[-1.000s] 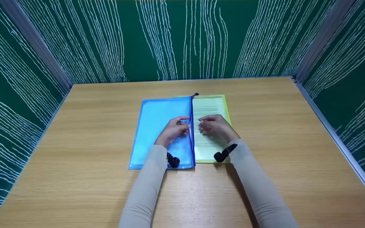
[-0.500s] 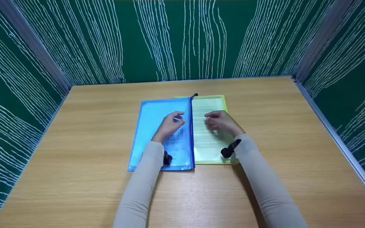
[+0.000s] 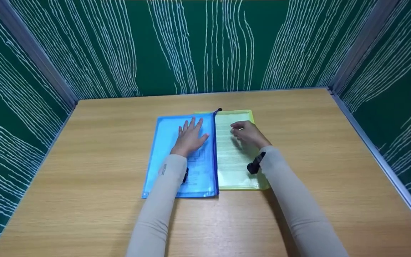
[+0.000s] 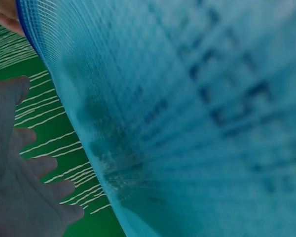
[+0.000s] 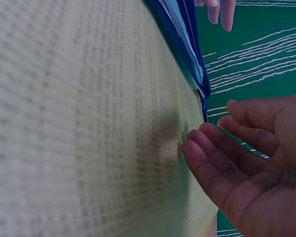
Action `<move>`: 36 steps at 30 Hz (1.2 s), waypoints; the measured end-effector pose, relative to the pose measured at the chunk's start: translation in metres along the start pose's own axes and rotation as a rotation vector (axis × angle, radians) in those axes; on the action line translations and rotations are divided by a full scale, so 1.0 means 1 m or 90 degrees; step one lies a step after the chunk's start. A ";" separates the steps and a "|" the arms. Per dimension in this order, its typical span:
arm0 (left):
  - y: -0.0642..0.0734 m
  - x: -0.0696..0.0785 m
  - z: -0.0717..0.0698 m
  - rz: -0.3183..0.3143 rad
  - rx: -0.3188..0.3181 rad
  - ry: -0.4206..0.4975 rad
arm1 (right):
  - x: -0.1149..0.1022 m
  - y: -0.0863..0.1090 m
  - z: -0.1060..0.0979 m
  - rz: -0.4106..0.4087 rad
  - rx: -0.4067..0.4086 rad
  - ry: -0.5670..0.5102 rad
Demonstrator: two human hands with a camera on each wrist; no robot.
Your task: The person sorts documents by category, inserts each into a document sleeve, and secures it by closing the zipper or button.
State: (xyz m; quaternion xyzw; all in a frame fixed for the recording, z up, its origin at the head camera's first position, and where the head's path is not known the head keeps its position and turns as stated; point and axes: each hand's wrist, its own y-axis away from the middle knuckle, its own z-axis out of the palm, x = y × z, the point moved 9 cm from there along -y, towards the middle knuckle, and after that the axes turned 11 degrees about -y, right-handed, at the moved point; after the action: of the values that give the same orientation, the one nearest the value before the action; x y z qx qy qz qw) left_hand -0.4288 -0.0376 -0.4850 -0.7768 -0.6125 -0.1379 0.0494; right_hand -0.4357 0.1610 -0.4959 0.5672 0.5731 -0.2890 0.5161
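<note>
A translucent blue zip pouch [image 3: 162, 142] with printed paper inside lies flat, its dark blue zip edge on the right and a black pull tab at the far corner. It overlaps a yellow-edged mesh pouch [image 3: 234, 171] that also shows a printed sheet. Over the blue pouch my left hand [image 3: 190, 138] is spread with fingers straight, palm down; the left wrist view shows its palm [image 4: 24, 173] facing the blue surface. My right hand [image 3: 249, 135] hovers close above the yellow pouch, fingers relaxed and bent, holding nothing; in the right wrist view its fingertips [image 5: 195, 148] come near the mesh.
The pouches lie on a wooden table [image 3: 95, 150]. Green panels with white wavy lines [image 3: 219, 46] stand along the back and both sides, joined by grey metal posts [image 3: 362, 43]. Both wrists carry small black cameras [image 3: 253, 167].
My left hand moves a little left, away from the zip edge, and its fingers go from bent to spread. The right hand draws slightly right. The pouches stay in place.
</note>
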 end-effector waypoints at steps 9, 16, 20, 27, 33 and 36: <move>-0.013 -0.003 0.014 0.007 -0.045 -0.103 | -0.003 -0.013 0.007 0.003 0.008 0.052; -0.011 -0.003 0.025 0.002 -0.127 -0.112 | -0.006 -0.024 0.010 0.000 0.014 0.068; -0.009 -0.005 0.029 -0.013 -0.156 -0.111 | -0.004 -0.028 0.010 -0.001 0.018 0.063; -0.006 0.001 0.034 -0.009 -0.186 -0.126 | -0.002 -0.036 0.005 0.044 0.047 0.061; -0.003 0.003 0.033 -0.007 -0.196 -0.136 | -0.008 -0.045 0.005 0.040 0.046 0.075; 0.000 0.003 0.033 -0.009 -0.209 -0.135 | -0.012 -0.050 0.006 0.023 0.041 0.087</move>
State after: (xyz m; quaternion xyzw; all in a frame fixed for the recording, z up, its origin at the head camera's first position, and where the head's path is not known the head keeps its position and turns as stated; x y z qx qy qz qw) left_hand -0.4232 -0.0269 -0.5161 -0.7802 -0.5891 -0.1540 -0.1437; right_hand -0.4838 0.1412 -0.4993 0.6124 0.5868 -0.2586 0.4624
